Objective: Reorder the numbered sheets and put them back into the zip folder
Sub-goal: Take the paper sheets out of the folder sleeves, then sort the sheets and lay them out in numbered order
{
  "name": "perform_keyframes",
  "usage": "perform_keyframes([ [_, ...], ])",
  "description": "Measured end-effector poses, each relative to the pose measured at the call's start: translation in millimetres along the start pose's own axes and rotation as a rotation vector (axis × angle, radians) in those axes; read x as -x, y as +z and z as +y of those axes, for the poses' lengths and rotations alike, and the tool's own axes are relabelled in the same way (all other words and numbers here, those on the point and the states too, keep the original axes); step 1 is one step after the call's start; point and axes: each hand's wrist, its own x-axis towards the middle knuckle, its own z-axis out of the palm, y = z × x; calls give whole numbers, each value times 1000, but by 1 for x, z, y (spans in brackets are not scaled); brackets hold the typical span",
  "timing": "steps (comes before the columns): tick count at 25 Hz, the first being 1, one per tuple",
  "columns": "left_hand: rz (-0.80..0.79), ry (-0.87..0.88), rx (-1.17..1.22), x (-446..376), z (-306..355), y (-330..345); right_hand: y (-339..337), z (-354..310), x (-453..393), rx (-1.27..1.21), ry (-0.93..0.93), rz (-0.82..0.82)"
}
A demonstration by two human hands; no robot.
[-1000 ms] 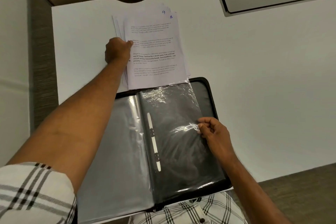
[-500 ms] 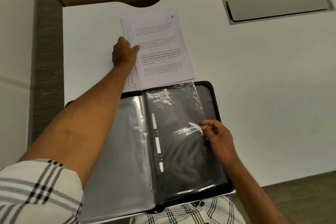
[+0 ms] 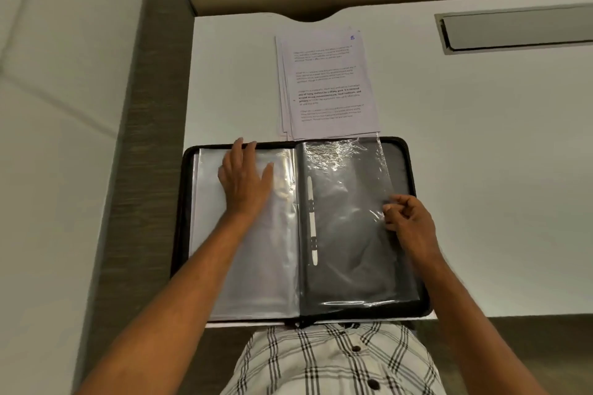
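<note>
Flat on the left-hand stack of clear sleeves [image 3: 250, 234], the left hand [image 3: 244, 179] lies palm down with its fingers straight and slightly spread, fingertips reaching the far edge of the zip folder [image 3: 414, 170]. Across the spine, the right hand [image 3: 407, 218] has its fingers curled and pinches the outer edge of the single transparent sleeve [image 3: 346, 202] lying over the folder's dark right half. That sleeve is crinkled and catches glare near its top. A white binding strip [image 3: 312, 221] runs along the spine between the 2 halves.

Opened flat, the folder sits at the near edge of the white desk [image 3: 481, 170], in front of the person's plaid shirt [image 3: 337, 359]. Just beyond its far edge lies the stack of printed sheets [image 3: 327, 86], slightly fanned, the top sheet bearing a blue handwritten number in its upper right corner; the stack's near edge meets the folder's rim. A recessed grey cable tray [image 3: 519, 29] is set in the desk at the far right.
</note>
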Motion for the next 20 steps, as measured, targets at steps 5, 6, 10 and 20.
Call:
perform_keyframes([
  [5, -88, -278, -54, 81, -41, -18, 9, 2, 12, -54, 13, -12],
  [6, -90, -343, -49, 92, -47, -22, 10, 3, 16, -58, 12, -20],
  [10, -82, -560, 47, 117, -62, -43, 14, 7, 27, -34, 30, -23],
  [20, -128, -645, 467, 113, -97, -63, 6, 11, 31, -28, 11, -105],
])
